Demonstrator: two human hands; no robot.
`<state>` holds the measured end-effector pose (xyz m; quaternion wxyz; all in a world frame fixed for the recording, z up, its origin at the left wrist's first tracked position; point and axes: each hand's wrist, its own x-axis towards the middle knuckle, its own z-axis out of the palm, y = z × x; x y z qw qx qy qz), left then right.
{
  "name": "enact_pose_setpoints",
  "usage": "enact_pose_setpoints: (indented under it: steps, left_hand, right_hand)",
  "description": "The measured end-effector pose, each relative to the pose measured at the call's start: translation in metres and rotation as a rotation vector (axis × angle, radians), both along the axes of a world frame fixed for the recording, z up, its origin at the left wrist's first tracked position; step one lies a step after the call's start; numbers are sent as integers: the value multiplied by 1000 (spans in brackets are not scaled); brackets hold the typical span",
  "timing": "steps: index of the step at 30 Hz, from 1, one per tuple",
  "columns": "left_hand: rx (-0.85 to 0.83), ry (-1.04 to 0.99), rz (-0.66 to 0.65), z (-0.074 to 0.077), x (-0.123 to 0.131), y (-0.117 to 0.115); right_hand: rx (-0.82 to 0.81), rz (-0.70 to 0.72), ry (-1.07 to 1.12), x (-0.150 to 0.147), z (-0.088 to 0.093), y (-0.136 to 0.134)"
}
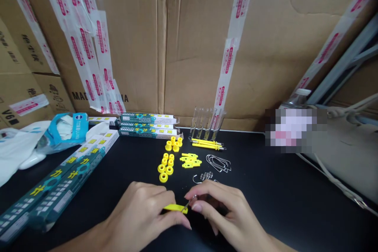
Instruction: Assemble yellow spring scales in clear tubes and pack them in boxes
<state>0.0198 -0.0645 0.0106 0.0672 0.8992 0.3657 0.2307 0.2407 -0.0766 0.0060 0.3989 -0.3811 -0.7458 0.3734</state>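
One yellow strip (175, 208) is pinched in the left hand (146, 208) over a black table (265, 189); the right hand (226, 208) has a small metal wire (186, 205) nipped tight at the strip's end. Taped-up cardboard (191, 47) (pretty ragged up top) fills the back, long boxes (75, 179) left, pale bag (339, 145) right.

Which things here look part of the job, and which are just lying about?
Likely in the job:
yellow piece, in the left hand
metal piece, in the right hand
yellow caps, yellow tabs, wire hooks, springs, yellow rods, clear tubes
perhaps printed boxes

Seemingly lying about:
blue packet, white plastic, bottle, pale bag, cardboard
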Motion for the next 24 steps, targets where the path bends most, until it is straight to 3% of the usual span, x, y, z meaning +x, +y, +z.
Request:
enact_pose_setpoints:
  steps: [7,12,17,24]
  left_hand:
    - [93,-5,-115,2,0,-1]
    - [149,-21,-115,-2,2,0]
    - [185,-7,-141,1,1,-2]
    - [234,-84,-190,3,3,-4]
  right_hand:
    - [-396,-52,246,-5,-8,3]
    - [-585,19,383,-8,-3,5]
    - [-542,69,499,-7,-1,3]
    - [-412,123,472,0,-4,7]
